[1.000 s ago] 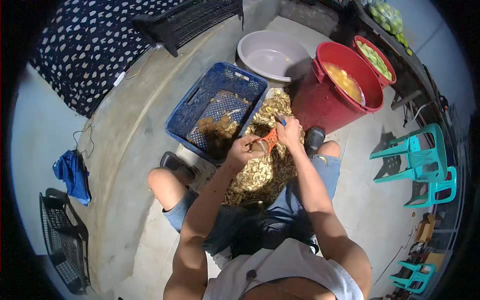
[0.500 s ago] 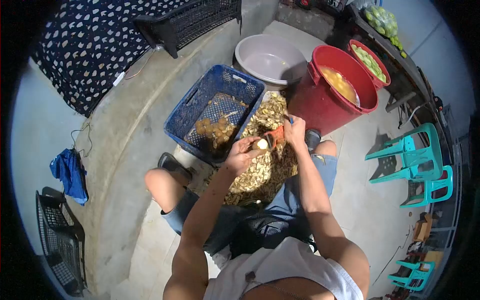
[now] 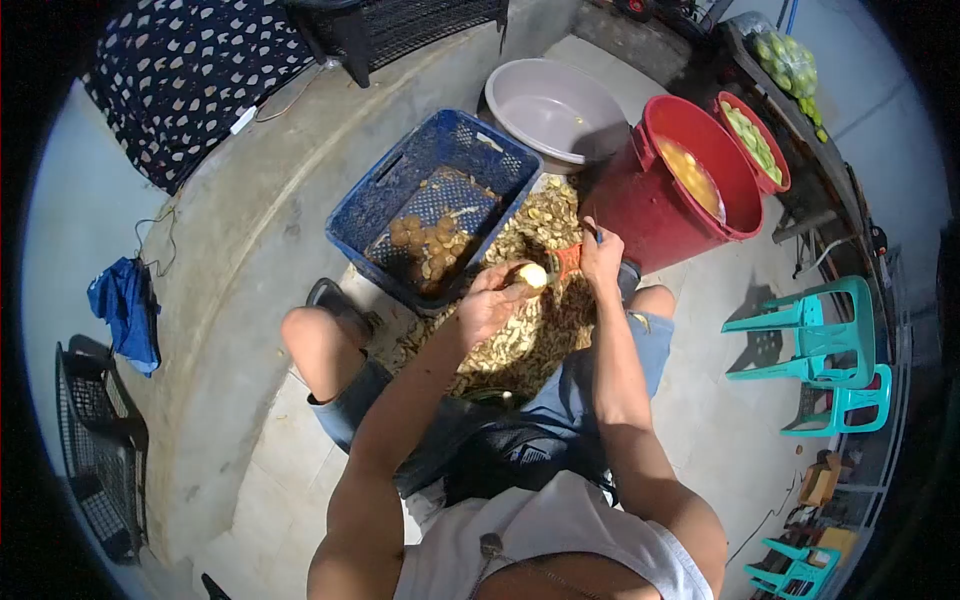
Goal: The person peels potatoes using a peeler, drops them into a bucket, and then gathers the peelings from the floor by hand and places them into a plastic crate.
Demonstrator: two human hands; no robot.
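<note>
My left hand (image 3: 487, 306) holds a round potato (image 3: 534, 275), its pale flesh bared on the side facing right and brown skin left near the fingers. To its right, my right hand (image 3: 602, 258) is closed around an orange peeler (image 3: 567, 261), which sits close beside the potato; whether the blade touches it I cannot tell. Beneath both hands a thick heap of peelings (image 3: 520, 345) covers the floor between my legs. Just left of the hands stands a blue plastic crate (image 3: 352, 232), with several unpeeled brown potatoes (image 3: 428, 243) at its near end.
A large red bucket (image 3: 640, 210) with yellowish water stands at front right, beside a grey basin (image 3: 550, 105). Behind it is a smaller red tub (image 3: 752, 145) of pale green pieces. Teal plastic chairs (image 3: 835, 330) are at right; a concrete ledge (image 3: 250, 210) curves along the left.
The peeler has come away slightly to the right from the potato, and the potato's bare side now shows more fully. The camera view has shifted a little.
</note>
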